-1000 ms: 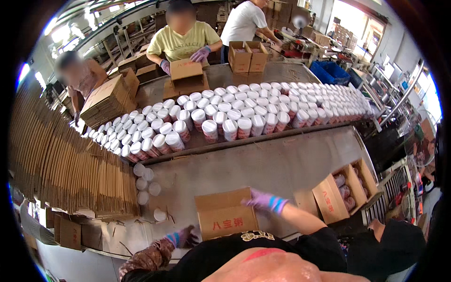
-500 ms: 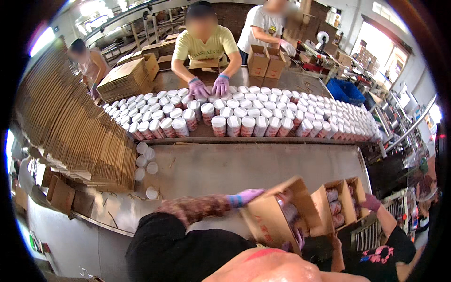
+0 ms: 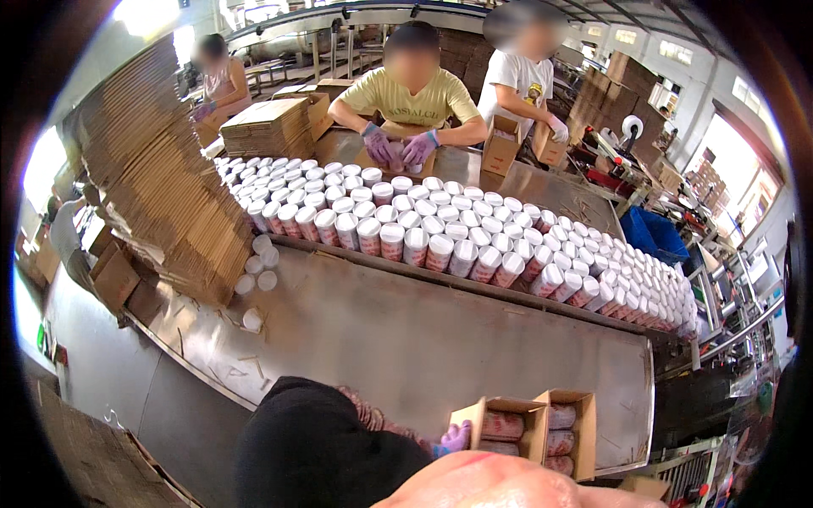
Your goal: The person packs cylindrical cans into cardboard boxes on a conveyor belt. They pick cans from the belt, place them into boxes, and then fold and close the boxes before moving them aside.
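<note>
currently, i'm touching an open carton (image 3: 467,416) of cans (image 3: 503,426) with my left hand (image 3: 455,438), grip unclear; my right hand is hiding, state unreadable.

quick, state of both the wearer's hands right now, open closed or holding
Left hand: gloved, at the left side of an open carton; whether its grip is closed cannot be told.
Right hand: not in view, so cannot be told.
</note>
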### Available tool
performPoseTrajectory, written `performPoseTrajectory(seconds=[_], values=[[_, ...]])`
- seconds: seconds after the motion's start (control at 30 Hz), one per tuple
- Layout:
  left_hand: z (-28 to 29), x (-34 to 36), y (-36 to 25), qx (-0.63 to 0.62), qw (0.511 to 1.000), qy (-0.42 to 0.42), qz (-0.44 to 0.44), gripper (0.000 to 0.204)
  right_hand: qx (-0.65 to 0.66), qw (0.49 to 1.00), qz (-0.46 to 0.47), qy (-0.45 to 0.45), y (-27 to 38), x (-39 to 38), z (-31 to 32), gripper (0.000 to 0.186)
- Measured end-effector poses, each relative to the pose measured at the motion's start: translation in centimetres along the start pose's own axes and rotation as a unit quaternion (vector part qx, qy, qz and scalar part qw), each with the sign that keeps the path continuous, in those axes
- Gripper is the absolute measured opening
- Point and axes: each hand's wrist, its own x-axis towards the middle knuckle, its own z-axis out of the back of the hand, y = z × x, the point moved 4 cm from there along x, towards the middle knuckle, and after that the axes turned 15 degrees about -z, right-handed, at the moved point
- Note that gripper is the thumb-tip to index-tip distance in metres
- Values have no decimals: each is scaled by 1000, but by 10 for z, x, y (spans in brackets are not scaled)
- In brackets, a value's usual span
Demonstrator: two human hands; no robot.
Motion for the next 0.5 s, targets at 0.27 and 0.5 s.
performPoseTrajectory(seconds=[0.27, 0.5], values=[[-160, 136, -5, 125, 987, 93, 31, 69, -9, 1000, 22, -7, -55, 14, -4, 60], [-201, 82, -76, 536, 741, 352, -201, 68, -86, 992, -94, 11, -133, 57, -8, 85]])
